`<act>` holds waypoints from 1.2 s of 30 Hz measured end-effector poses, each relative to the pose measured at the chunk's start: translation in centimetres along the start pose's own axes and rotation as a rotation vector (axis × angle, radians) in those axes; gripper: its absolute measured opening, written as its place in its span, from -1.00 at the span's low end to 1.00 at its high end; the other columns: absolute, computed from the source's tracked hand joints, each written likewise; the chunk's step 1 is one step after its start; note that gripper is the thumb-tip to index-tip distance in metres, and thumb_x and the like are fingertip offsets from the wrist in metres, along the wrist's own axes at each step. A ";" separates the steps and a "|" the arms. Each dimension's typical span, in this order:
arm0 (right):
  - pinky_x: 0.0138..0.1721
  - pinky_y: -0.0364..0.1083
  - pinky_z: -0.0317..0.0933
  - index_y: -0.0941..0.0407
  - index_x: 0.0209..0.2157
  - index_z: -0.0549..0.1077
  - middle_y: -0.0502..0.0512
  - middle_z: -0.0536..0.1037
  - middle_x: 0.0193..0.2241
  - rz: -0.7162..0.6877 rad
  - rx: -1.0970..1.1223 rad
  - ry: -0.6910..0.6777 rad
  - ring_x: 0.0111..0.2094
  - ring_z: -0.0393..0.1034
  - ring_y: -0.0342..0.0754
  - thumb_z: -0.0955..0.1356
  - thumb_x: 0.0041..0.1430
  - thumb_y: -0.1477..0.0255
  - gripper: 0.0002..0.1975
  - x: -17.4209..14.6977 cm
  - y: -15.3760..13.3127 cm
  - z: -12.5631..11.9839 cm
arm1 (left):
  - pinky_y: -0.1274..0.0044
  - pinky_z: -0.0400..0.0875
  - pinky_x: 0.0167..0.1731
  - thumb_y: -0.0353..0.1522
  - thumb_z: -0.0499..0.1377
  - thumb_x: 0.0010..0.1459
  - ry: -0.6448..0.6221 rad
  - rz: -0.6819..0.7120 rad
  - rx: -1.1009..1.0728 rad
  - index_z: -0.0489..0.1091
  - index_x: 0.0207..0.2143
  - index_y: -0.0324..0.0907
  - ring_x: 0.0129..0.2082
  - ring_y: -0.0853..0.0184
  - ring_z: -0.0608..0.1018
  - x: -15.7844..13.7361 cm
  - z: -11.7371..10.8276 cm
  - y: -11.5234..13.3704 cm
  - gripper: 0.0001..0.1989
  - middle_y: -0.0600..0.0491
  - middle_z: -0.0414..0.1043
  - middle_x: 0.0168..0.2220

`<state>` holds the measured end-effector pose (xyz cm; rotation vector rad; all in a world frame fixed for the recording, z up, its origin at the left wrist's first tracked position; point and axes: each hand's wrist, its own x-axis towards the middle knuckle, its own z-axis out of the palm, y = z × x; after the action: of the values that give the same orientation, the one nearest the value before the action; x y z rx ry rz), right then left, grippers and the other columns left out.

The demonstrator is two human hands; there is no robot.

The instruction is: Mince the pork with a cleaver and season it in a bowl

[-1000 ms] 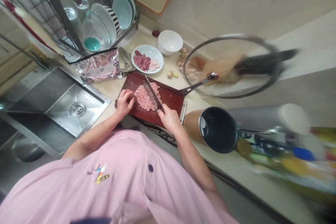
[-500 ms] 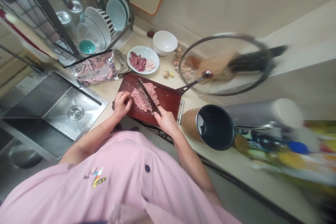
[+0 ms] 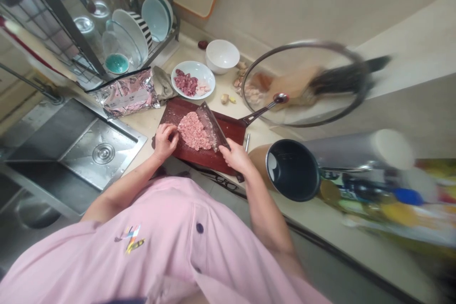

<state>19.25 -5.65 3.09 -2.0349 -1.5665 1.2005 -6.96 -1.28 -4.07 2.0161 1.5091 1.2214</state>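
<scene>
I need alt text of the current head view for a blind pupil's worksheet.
A person's right hand grips a cleaver at the edge of minced meat on a reddish board; the curled left hand is at the board's left. A plate of cut meat stands beyond.

A steel sink [image 3: 85, 147] occupies the left side. A dish rack [image 3: 71, 23] behind it holds a striped bowl [image 3: 141, 33]. On the bench [image 3: 142, 123]: foil pouch [image 3: 130, 92], white bowl [image 3: 223, 57], dark-lined pot [image 3: 294, 171] at right.
</scene>
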 end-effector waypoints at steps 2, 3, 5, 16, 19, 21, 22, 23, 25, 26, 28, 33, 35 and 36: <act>-0.63 -0.19 0.10 0.05 -0.30 0.24 -0.15 0.26 -0.65 0.064 0.350 -0.003 -0.68 0.13 -0.20 0.27 0.14 0.26 -0.83 -0.6 0.9 -0.2 | 0.37 0.35 -0.06 -0.43 0.13 0.13 0.012 0.002 -0.009 0.38 -0.21 -0.16 -0.11 0.24 0.44 0.0 0.0 0.0 -0.85 -0.04 0.42 -0.19; -0.66 -0.20 0.07 0.04 -0.31 0.20 -0.19 0.23 -0.66 0.101 0.503 0.016 -0.71 0.08 -0.23 0.29 0.13 0.24 -0.80 -1.0 1.6 -0.1 | 0.38 0.35 -0.06 -0.44 0.13 0.13 0.021 0.004 -0.013 0.38 -0.21 -0.16 -0.11 0.24 0.44 0.0 0.0 0.0 -0.85 -0.04 0.41 -0.19; -0.70 -0.23 0.04 0.03 -0.34 0.14 -0.23 0.21 -0.67 0.174 0.708 0.060 -0.72 0.03 -0.26 0.33 0.08 0.24 -0.74 -1.7 3.1 0.3 | 0.38 0.35 -0.07 -0.44 0.13 0.13 0.033 0.007 -0.016 0.39 -0.21 -0.17 -0.11 0.24 0.44 0.0 0.0 0.1 -0.85 -0.04 0.41 -0.20; -0.69 -0.26 0.01 0.03 -0.36 0.10 -0.25 0.22 -0.68 0.284 0.857 -0.162 -0.71 0.00 -0.29 0.38 0.01 0.27 -0.66 1.4 4.0 2.9 | 0.35 0.34 -0.06 -0.43 0.14 0.12 0.027 -0.012 -0.005 0.38 -0.22 -0.15 -0.12 0.23 0.45 0.0 0.2 0.2 -0.85 -0.03 0.43 -0.21; -0.67 -0.24 0.00 0.03 -0.35 0.12 -0.24 0.21 -0.67 0.220 0.752 -0.208 -0.71 0.00 -0.28 0.36 0.04 0.24 -0.69 2.7 2.4 2.8 | 0.36 0.34 -0.07 -0.43 0.14 0.12 0.045 -0.008 -0.014 0.38 -0.23 -0.15 -0.13 0.24 0.45 0.0 0.2 0.2 -0.87 -0.02 0.42 -0.21; -0.65 -0.22 0.01 0.04 -0.33 0.18 -0.19 0.23 -0.67 0.115 0.557 -0.151 -0.70 0.03 -0.25 0.31 0.10 0.22 -0.76 2.6 1.4 2.6 | 0.37 0.35 -0.09 -0.42 0.13 0.14 0.063 -0.023 -0.023 0.37 -0.24 -0.15 -0.14 0.25 0.45 0.0 0.2 0.2 -0.89 -0.02 0.42 -0.23; -0.62 -0.20 0.02 0.05 -0.33 0.22 -0.16 0.26 -0.66 0.037 0.401 -0.084 -0.69 0.08 -0.23 0.28 0.13 0.22 -0.79 2.3 1.0 2.5 | 0.38 0.35 -0.10 -0.41 0.12 0.15 0.080 -0.031 -0.026 0.36 -0.25 -0.15 -0.16 0.25 0.45 0.0 0.2 0.2 -0.90 -0.02 0.41 -0.25; -0.59 -0.18 0.03 0.07 -0.32 0.27 -0.11 0.30 -0.64 -0.049 0.217 -0.002 -0.66 0.13 -0.20 0.25 0.16 0.24 -0.81 1.9 0.4 2.4 | 0.38 0.35 -0.11 -0.40 0.11 0.17 0.103 -0.038 -0.029 0.35 -0.25 -0.15 -0.17 0.26 0.44 0.0 0.2 0.2 -0.91 -0.01 0.41 -0.26; -0.52 -0.16 0.01 0.08 -0.33 0.35 0.00 0.40 -0.58 -0.210 -0.168 0.120 -0.59 0.23 -0.14 0.23 0.20 0.29 -0.82 0.7 -0.7 2.2 | 0.38 0.35 -0.13 -0.39 0.09 0.19 0.157 -0.045 -0.036 0.34 -0.24 -0.16 -0.19 0.26 0.43 -0.1 0.1 0.3 -0.91 -0.02 0.40 -0.27; -0.51 -0.15 -0.01 0.09 -0.33 0.38 0.04 0.44 -0.55 -0.269 -0.326 0.138 -0.56 0.27 -0.12 0.22 0.21 0.32 -0.82 0.1 -1.4 2.1 | 0.38 0.35 -0.12 -0.38 0.07 0.21 0.178 -0.050 -0.042 0.34 -0.23 -0.16 -0.19 0.27 0.43 -0.1 0.1 0.2 -0.91 -0.02 0.39 -0.27; -0.49 -0.14 -0.04 0.08 -0.34 0.42 0.07 0.49 -0.51 -0.331 -0.509 0.123 -0.52 0.32 -0.09 0.21 0.23 0.35 -0.81 -0.9 -2.6 2.1 | 0.37 0.34 -0.11 -0.37 0.04 0.24 0.200 -0.068 -0.060 0.33 -0.22 -0.16 -0.18 0.26 0.42 -0.2 0.0 0.2 -0.89 -0.03 0.38 -0.25; -0.42 -0.14 0.06 0.14 -0.19 0.45 0.18 0.55 -0.42 -0.278 -0.485 0.220 -0.44 0.40 -0.03 0.16 0.30 0.31 -0.70 -1.5 -3.9 2.3 | 0.35 0.32 -0.07 -0.35 0.01 0.26 0.207 -0.107 -0.095 0.31 -0.19 -0.15 -0.16 0.26 0.41 -0.4 0.1 -0.1 -0.87 -0.03 0.36 -0.23; -0.42 -0.14 0.06 0.13 -0.16 0.44 0.16 0.55 -0.44 -0.208 -0.504 0.149 -0.44 0.41 -0.02 0.18 0.28 0.31 -0.71 -1.1 -3.8 2.5 | 0.36 0.32 -0.08 -0.37 0.00 0.26 0.208 -0.103 -0.084 0.31 -0.19 -0.15 -0.17 0.27 0.41 -0.5 0.1 -0.1 -0.87 -0.02 0.36 -0.23; -0.43 -0.14 0.05 0.11 -0.16 0.45 0.15 0.55 -0.46 -0.183 -0.523 0.100 -0.45 0.41 -0.02 0.20 0.27 0.32 -0.73 -1.0 -3.7 2.7 | 0.36 0.32 -0.08 -0.38 -0.01 0.26 0.204 -0.104 -0.078 0.31 -0.19 -0.16 -0.17 0.27 0.41 -0.5 0.1 -0.1 -0.87 -0.03 0.36 -0.24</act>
<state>14.75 -5.82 4.40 -2.1367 -2.1266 0.6558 -6.94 -1.66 -4.38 1.7852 1.6093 1.4561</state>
